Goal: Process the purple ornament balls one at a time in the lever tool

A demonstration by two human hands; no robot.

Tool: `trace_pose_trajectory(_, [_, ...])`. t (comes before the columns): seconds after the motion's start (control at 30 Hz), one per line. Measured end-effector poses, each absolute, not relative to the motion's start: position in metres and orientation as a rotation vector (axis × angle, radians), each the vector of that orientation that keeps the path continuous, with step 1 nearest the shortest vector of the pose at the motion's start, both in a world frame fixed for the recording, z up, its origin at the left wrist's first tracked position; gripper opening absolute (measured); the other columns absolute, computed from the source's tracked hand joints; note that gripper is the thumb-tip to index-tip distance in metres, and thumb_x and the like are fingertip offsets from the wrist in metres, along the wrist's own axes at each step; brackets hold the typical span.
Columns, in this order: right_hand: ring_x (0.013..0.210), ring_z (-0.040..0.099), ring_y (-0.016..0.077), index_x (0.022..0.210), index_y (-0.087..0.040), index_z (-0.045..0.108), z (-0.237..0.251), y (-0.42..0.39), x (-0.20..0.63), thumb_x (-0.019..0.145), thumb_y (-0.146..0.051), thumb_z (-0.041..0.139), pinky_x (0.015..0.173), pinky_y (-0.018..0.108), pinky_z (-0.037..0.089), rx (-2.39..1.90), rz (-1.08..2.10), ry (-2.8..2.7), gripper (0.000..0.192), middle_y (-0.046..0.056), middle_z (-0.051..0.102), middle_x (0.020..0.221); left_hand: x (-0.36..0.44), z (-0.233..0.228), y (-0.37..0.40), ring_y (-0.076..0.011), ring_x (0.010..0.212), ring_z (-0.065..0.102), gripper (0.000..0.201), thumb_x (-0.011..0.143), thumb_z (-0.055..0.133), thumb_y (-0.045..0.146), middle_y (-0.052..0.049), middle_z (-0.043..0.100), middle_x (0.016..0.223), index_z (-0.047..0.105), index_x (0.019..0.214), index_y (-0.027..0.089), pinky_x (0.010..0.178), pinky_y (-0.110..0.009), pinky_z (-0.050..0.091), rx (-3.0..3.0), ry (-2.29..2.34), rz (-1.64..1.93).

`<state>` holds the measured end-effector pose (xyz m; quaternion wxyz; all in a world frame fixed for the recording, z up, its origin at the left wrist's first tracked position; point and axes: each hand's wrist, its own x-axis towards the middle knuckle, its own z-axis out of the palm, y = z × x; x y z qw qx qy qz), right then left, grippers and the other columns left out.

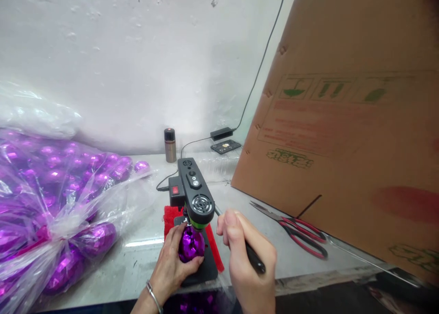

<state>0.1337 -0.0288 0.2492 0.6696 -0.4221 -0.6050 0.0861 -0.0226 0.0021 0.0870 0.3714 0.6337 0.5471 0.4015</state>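
Baubles in a clear bag (51,204) fill the table's (144,259) left edge. At the front edge the left hand (171,263) is clamped round one purple bauble (190,244), upright on the black base directly under the press head (200,209), while the right hand (247,263), just right of it, is closed on the black lever (254,259), whose long axis slants up-left toward the head. Scissors (295,234) lie near the right edge, against the carton (343,122).
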Motion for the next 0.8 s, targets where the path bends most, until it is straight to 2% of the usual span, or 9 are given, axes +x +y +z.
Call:
trace_pose_trajectory(0.2, [0.049,0.05,0.0043,0.066,-0.022,0.051,0.25,-0.029,0.133,0.108,-0.018,0.051,0.051,0.011,0.043,-0.975,0.193,-1.336,0.042,-0.008,0.049,0.058,-0.014,0.08,-0.001,-0.0443,0.138,0.067,0.096,0.065,0.088,0.038,-0.02,0.072,0.145,0.055,0.152,0.017,0.123,-0.065,0.05,1.552,1.395,0.987])
trace_pose_trajectory(0.43, [0.048,0.052,0.0051,0.067,-0.022,0.052,0.247,-0.027,0.134,0.109,-0.021,0.051,0.051,0.013,0.043,-0.977,0.204,-1.348,0.042,-0.007,0.051,0.058,0.004,0.05,0.0,-0.0437,0.135,0.069,0.094,0.066,0.083,0.043,-0.021,0.071,0.145,0.051,0.15,0.016,0.122,-0.066,0.05,1.44,1.409,1.094])
trace_pose_trajectory(0.6, [0.049,0.053,0.0056,0.067,-0.022,0.053,0.245,-0.027,0.135,0.11,-0.022,0.05,0.051,0.013,0.044,-0.986,0.215,-1.335,0.043,-0.006,0.052,0.058,0.001,0.031,0.0,-0.0443,0.138,0.068,0.092,0.066,0.084,0.046,-0.021,0.071,0.146,0.054,0.149,0.016,0.124,-0.067,0.049,1.496,1.439,1.175])
trace_pose_trajectory(0.8, [0.049,0.054,0.0063,0.066,-0.022,0.053,0.245,-0.028,0.133,0.111,-0.024,0.051,0.051,0.014,0.044,-0.97,0.222,-1.308,0.044,-0.006,0.054,0.058,-0.007,0.027,0.0,-0.046,0.146,0.062,0.094,0.064,0.087,0.04,-0.023,0.066,0.153,0.057,0.15,0.016,0.128,-0.068,0.046,1.601,1.394,1.11])
